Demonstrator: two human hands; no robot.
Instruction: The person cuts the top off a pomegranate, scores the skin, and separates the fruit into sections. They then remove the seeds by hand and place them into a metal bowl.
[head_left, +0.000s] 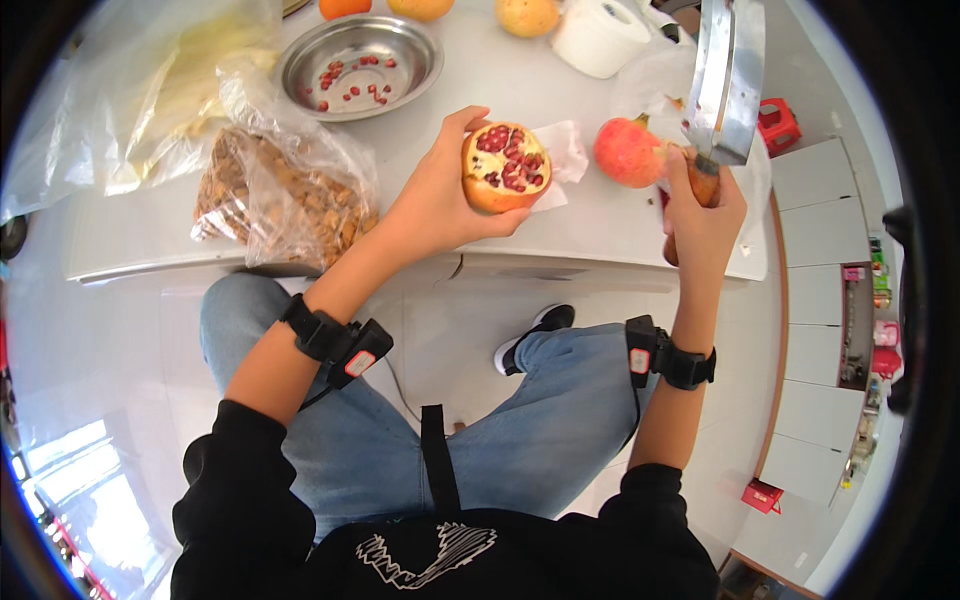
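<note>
My left hand (442, 191) grips a cut pomegranate (507, 166), its open face of red seeds and pale pith turned up. In my right hand (701, 199) is the wooden handle of a wide-bladed knife (721, 82), most likely a cleaver, with the blade raised above the table's right side and wet spots on it. A whole red pomegranate (628, 152) lies just left of my right hand. Beyond my left hand, a steel bowl (358, 69) holds loose red seeds. A crumpled white tissue (566, 154) lies partly behind the cut pomegranate.
A clear plastic bag of brown pieces (292, 195) sits left on the white table (420, 259). Another plastic bag (165, 90) lies behind it. At the far side are an orange (344, 7), yellowish fruits (526, 15) and a white paper roll (602, 37).
</note>
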